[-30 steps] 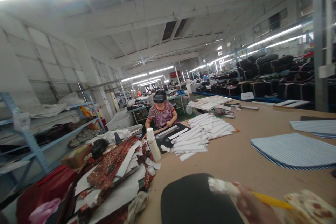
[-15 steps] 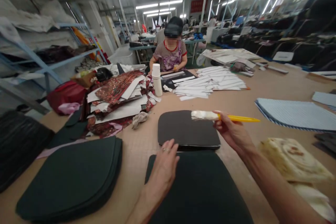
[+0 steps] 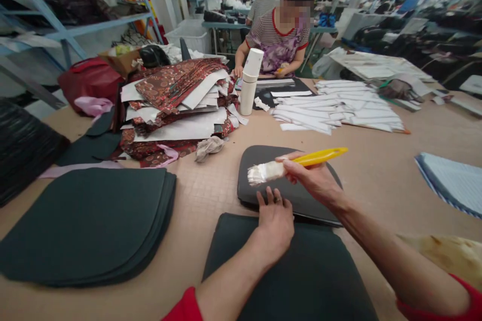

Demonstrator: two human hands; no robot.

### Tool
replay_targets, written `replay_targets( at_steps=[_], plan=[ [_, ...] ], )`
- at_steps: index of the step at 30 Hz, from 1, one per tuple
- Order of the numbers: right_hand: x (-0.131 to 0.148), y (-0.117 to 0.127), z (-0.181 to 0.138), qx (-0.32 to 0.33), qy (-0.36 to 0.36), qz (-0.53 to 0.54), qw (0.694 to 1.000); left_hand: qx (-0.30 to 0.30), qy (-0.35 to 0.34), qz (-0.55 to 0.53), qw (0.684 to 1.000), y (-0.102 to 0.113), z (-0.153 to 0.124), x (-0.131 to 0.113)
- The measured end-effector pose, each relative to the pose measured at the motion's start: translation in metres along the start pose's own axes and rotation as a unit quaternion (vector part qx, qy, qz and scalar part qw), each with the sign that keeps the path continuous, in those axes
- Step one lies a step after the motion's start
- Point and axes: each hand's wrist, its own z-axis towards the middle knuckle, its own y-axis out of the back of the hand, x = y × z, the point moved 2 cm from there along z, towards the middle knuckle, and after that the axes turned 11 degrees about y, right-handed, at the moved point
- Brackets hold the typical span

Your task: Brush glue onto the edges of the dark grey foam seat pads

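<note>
My right hand [image 3: 311,175] is closed round a brush [image 3: 320,156] with a yellow handle. Its whitish, caked bristles point left, over a stack of dark grey rounded panels [image 3: 250,160]; whether they touch the top panel I cannot tell. My left hand [image 3: 274,218] lies with fingers spread on the near edge of that stack. Closer to me, partly under my left forearm, is a dark green panel [image 3: 297,276]. A stack of similar dark green panels [image 3: 86,220] sits on the left of the table.
Patterned red-brown and white pieces [image 3: 176,95] are piled at the back left, beside a white bottle [image 3: 249,85]. White strips [image 3: 339,108] lie across the table [image 3: 203,195] from me, where another person [image 3: 278,35] works. Striped fabric [image 3: 452,180] and a yellowish block [image 3: 448,256] are at right.
The brush in my right hand has moved left over the grey stack. My left hand has shifted right and onto the stack's near edge. The camera view has tilted down.
</note>
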Motion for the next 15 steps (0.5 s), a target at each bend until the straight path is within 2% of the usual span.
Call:
replay_targets(
  at_steps=[6, 11, 15],
  plan=[
    [-0.029, -0.026, 0.008, 0.047, -0.01, -0.021, 0.999, 0.054, -0.023, 0.004, 0.998, 0.002, 0.004, 0.009],
    [-0.041, -0.042, 0.003, 0.133, -0.033, -0.015, 0.99, 0.084, -0.024, 0.018, 0.996, 0.004, 0.009, 0.01],
    [-0.05, -0.051, 0.003, 0.178, -0.056, -0.016, 0.982, 0.101, -0.03, 0.028, 0.994, 0.005, 0.011, 0.01]
  ],
)
